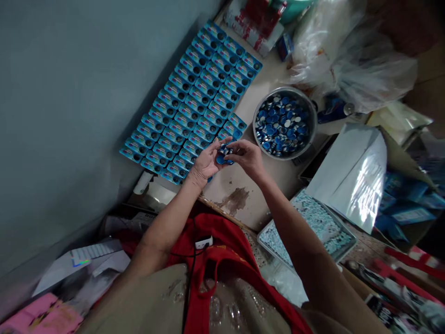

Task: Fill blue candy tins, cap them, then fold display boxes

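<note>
My left hand (206, 165) is cupped palm up and holds a small pile of blue and silver round discs (220, 159). Over that pile, my right hand (249, 160) has its thumb and fingers pinched together at the discs. How many it grips is hidden by the fingers. Just beyond both hands lie rows of blue printed cards (189, 102), many with a dark round spot near one end. To the right of the cards stands a round metal bowl (278, 157) heaped with loose blue and silver discs.
A metal tray (260, 237) of small pale blue pieces sits under my right forearm. Clear plastic bags (375, 69) and a silvery sheet (351, 171) crowd the right side. A bare wall (76, 83) borders the cards on the left. A brown stain (236, 200) marks the tabletop.
</note>
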